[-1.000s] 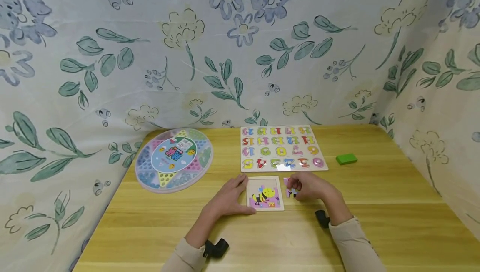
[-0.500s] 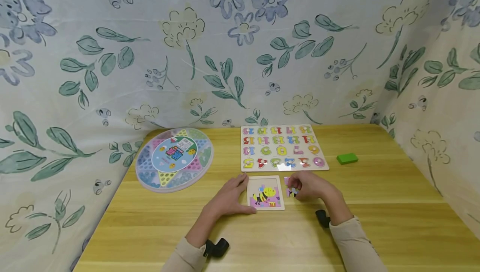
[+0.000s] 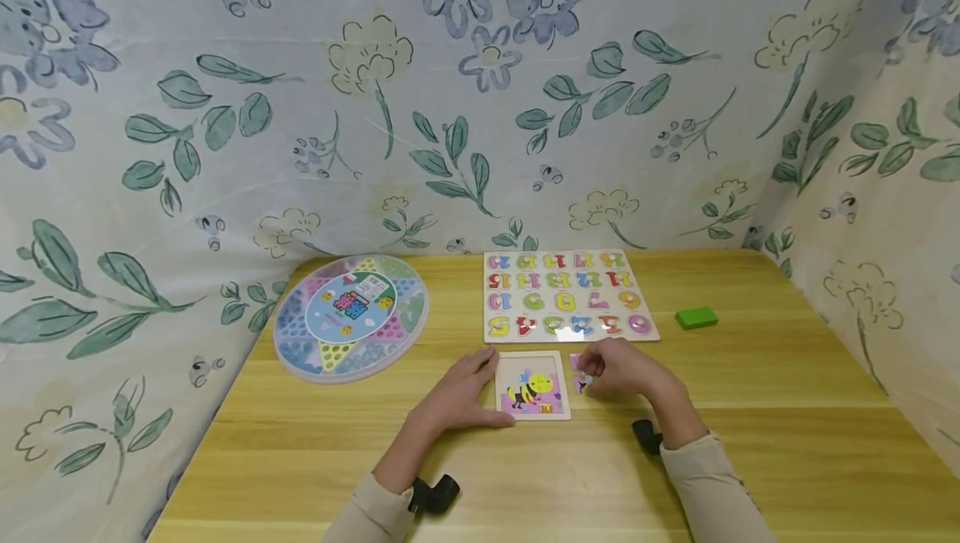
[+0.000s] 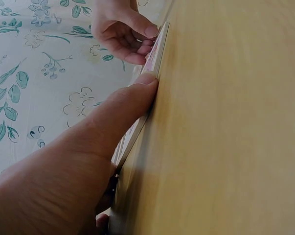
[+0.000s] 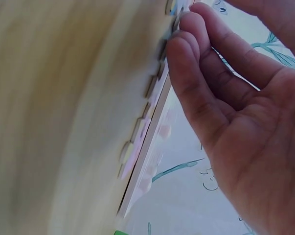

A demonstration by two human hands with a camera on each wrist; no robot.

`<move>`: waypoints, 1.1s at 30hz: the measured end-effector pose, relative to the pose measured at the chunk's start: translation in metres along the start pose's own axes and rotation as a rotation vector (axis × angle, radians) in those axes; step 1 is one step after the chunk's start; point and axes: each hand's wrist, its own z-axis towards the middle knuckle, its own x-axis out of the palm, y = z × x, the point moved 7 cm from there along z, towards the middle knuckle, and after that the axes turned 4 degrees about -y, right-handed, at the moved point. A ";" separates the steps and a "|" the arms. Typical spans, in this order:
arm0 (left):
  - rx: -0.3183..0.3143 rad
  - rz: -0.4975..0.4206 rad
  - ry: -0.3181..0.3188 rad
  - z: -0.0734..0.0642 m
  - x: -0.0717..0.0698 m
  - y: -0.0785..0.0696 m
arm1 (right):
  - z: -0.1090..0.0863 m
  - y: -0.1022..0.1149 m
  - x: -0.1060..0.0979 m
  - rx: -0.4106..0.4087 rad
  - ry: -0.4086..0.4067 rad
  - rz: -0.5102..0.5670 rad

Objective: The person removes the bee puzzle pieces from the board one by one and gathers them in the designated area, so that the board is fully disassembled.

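Note:
A small wooden puzzle tray [image 3: 529,363] lies in the middle of the head view, a yellow and black bee picture [image 3: 538,386] partly filling it. My left hand [image 3: 456,397] holds its left side, fingers at the far corner and thumb on the near edge; the left wrist view shows that thumb against the tray's rim. Just right of the tray lie pink jigsaw pieces [image 3: 581,381]. My right hand [image 3: 624,370] has its curled fingertips and thumb at these pieces, gripping one, partly covered by the fingers. Low along the table, pieces [image 5: 137,129] show beside the right fingers in the right wrist view.
Behind the tray lies a number board [image 3: 564,311]. A round Chinese checkers board [image 3: 348,318] is at the left, and a green block [image 3: 696,318] at the right. Floral cloth [image 3: 480,110] hangs behind the wooden table [image 3: 540,485]. Each wrist wears a black camera [image 3: 435,495].
The right fingers shift slightly at the jigsaw pieces, and the piece between them shows a little differently. My left hand stays on the tray. The view drifts slightly.

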 end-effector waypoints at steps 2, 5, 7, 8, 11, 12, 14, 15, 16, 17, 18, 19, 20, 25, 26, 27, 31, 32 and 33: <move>0.000 0.003 0.000 0.000 0.000 0.000 | 0.001 0.001 0.000 0.005 0.002 0.005; -0.003 0.007 0.000 0.001 0.000 0.001 | 0.001 0.006 0.001 0.006 0.006 0.013; -0.005 0.011 0.001 0.000 -0.001 0.001 | 0.002 0.010 0.002 0.000 0.003 0.013; -0.007 0.011 0.002 0.000 -0.001 0.001 | 0.003 0.012 0.002 -0.002 0.004 0.013; -0.005 0.003 0.000 0.000 -0.001 0.000 | 0.004 0.015 0.005 0.010 0.009 0.021; -0.003 0.004 -0.003 0.000 -0.001 0.000 | 0.004 0.017 0.006 0.009 0.011 0.020; 0.000 0.000 -0.004 -0.001 -0.001 -0.001 | 0.005 0.018 0.008 0.014 0.014 0.026; 0.000 0.001 -0.004 -0.001 -0.001 0.000 | 0.005 0.019 0.009 0.017 0.016 0.034; 0.001 0.001 -0.004 -0.001 0.000 0.000 | 0.005 0.020 0.010 0.021 0.018 0.042; 0.000 -0.001 -0.003 -0.001 0.000 0.000 | 0.005 0.021 0.011 0.015 0.020 0.045; -0.002 -0.005 -0.001 -0.001 0.000 -0.001 | 0.006 0.023 0.012 0.009 0.019 0.043; -0.004 -0.007 0.000 -0.001 0.000 -0.001 | 0.007 0.025 0.013 -0.003 0.020 0.041; -0.005 -0.007 -0.001 -0.001 0.000 -0.001 | 0.007 0.028 0.013 -0.015 0.021 0.040; -0.001 0.000 -0.008 -0.001 0.000 -0.001 | 0.012 0.042 0.019 -0.080 0.014 0.006; -0.001 0.000 -0.008 -0.001 -0.001 -0.002 | 0.013 0.044 0.021 -0.087 0.014 0.002; 0.001 0.002 -0.009 -0.001 -0.001 -0.002 | 0.014 0.047 0.023 -0.092 0.018 0.002; 0.004 0.003 -0.012 -0.002 -0.001 -0.003 | 0.018 0.056 0.031 -0.103 0.028 -0.011; 0.001 0.003 -0.009 -0.002 -0.001 -0.003 | 0.019 0.058 0.033 -0.102 0.029 -0.017; 0.003 0.005 -0.008 -0.002 -0.001 -0.003 | 0.020 0.060 0.034 -0.098 0.030 -0.020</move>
